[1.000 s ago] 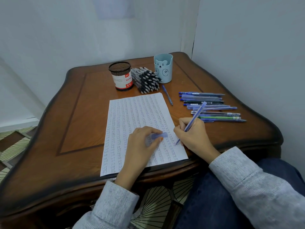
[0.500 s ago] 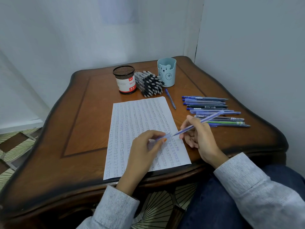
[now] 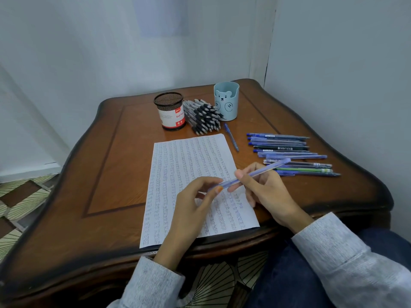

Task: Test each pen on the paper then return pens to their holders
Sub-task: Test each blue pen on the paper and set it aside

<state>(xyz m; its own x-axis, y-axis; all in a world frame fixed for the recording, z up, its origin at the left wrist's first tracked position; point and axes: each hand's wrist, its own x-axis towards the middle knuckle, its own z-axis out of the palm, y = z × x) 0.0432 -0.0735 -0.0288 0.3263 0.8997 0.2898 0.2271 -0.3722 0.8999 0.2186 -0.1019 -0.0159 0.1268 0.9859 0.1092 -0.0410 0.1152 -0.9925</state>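
Observation:
A blue pen [image 3: 258, 173] is held level above the paper [image 3: 189, 165], which is covered in rows of ink marks. My right hand [image 3: 264, 192] grips its barrel. My left hand [image 3: 195, 203] pinches the cap end of the same pen, where the cap now sits over the tip. A row of blue pens [image 3: 289, 154] lies to the right of the sheet. One loose blue pen [image 3: 231, 137] lies by the sheet's top right corner. A pile of black-grip pens [image 3: 203, 116] lies between a black mesh holder [image 3: 170, 111] and a light blue bear holder [image 3: 226, 101].
The wooden table [image 3: 100, 174] stands in a corner, with walls behind and to the right. Its front edge is close to my lap. A patterned floor [image 3: 20, 196] shows to the left.
My right hand lifted the pen off the paper and turned it level. My left hand brought the cap up and onto the pen's tip.

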